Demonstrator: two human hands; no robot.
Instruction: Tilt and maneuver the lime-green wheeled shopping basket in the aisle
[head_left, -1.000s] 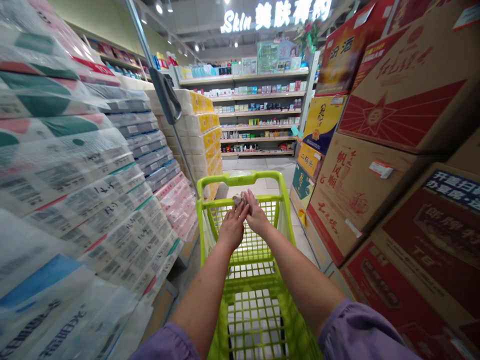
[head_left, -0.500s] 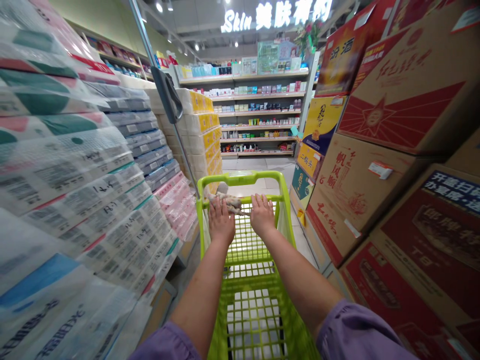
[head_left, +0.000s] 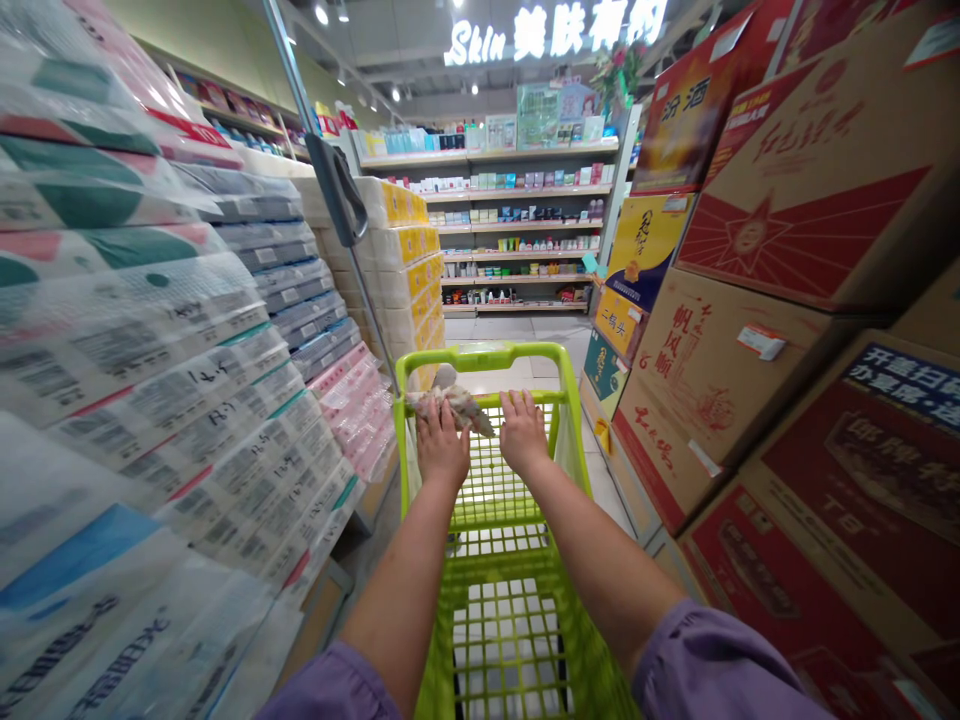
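A lime-green shopping basket [head_left: 491, 564] with gridded walls stands in front of me. My left hand [head_left: 442, 445] lies over its near crossbar, fingers bent forward on a crumpled, pale patterned cloth [head_left: 471, 412]. Part of that cloth is hidden under the fingers; a loose corner sticks out to the right. My right hand [head_left: 523, 430] rests on the same bar to the right, fingers curled over it, with a small gap between it and the cloth. Beyond the hands rises the basket's far loop handle [head_left: 480, 356].
A metal pole with a grey grip [head_left: 337, 190] slants down by the basket's left side. Wrapped paper packs [head_left: 135, 330] are stacked on the left, cartons [head_left: 795, 180] on the right. A cosmetics shelf [head_left: 517, 190] spans the aisle's far end. Pale tiles [head_left: 495, 328] lie before it.
The cloth beside my left hand has shifted, and its loose corner now spreads wider and hangs lower. Both hands and the basket are almost where they were.
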